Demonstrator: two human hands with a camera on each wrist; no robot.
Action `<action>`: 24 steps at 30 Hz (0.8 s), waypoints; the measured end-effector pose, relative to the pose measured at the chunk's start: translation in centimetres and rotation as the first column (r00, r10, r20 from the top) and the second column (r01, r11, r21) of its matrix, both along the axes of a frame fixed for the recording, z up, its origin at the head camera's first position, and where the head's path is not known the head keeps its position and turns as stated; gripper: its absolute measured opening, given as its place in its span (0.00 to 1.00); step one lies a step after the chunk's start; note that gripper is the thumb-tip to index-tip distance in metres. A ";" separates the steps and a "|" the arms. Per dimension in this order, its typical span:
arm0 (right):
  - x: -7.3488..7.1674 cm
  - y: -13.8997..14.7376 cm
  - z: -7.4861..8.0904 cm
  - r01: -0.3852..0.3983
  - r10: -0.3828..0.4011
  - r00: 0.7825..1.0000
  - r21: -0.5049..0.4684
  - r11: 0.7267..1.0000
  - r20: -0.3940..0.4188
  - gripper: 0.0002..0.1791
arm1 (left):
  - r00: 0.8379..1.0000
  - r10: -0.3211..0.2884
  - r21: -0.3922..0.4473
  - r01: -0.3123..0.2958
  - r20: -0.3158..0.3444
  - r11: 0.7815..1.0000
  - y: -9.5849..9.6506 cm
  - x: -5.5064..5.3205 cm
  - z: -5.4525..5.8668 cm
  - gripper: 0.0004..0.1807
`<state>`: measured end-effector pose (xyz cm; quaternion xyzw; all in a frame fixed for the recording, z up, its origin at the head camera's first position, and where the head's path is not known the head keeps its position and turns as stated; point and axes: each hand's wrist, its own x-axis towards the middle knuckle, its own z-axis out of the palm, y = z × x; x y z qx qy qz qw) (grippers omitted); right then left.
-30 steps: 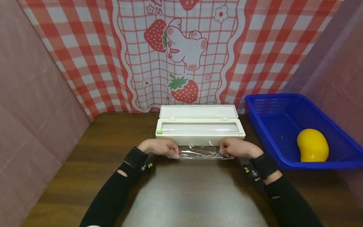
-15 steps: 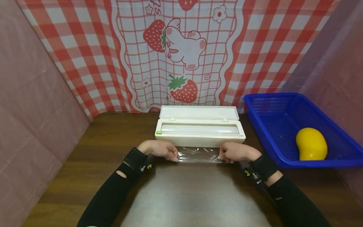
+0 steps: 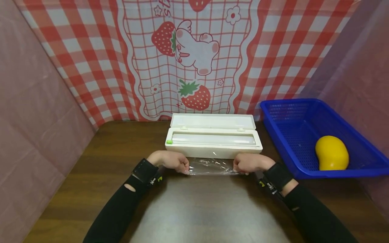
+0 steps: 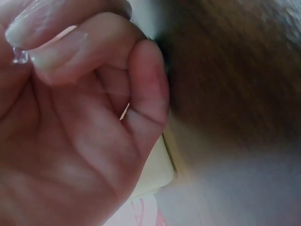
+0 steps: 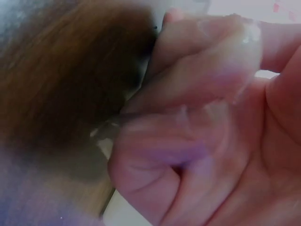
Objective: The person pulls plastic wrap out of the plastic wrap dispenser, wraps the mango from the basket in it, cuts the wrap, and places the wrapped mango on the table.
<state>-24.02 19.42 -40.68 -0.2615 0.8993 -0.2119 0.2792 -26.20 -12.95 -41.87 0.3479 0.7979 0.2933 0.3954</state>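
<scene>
Plastic film (image 3: 210, 167), front edge between hands (image 3: 171, 160) (image 3: 251, 162)

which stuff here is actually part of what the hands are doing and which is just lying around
In use:
- clear film, pinched by the left hand and right hand
- white box, just beyond the film, lid open

Apparently just lying about:
- blue basket, on the right
- yellow object, inside the basket
- checked cloth, backdrop
</scene>
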 end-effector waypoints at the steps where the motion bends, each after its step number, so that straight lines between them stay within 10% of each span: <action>1: 0.0 0.0 0.0 -0.007 0.007 1.000 0.004 1.000 0.006 0.06 | 1.000 0.000 0.001 0.000 0.005 1.000 0.0 0.0 0.0 0.10; 9: 0.7 1.0 -0.5 -0.050 0.052 0.999 -0.120 0.991 0.016 0.08 | 0.994 0.044 0.072 -0.037 -0.104 0.997 -0.4 1.1 -0.5 0.07; 15: 2.2 1.6 -0.9 -0.157 0.124 0.974 -0.167 0.973 -0.188 0.08 | 0.972 0.045 0.050 -0.034 -0.231 0.998 -1.0 2.6 0.0 0.11; 24: 5.0 2.8 -1.9 -0.298 0.181 0.811 -0.127 0.946 -0.557 0.05 | 0.898 -0.016 0.029 0.032 -0.440 0.999 -1.9 5.3 0.5 0.08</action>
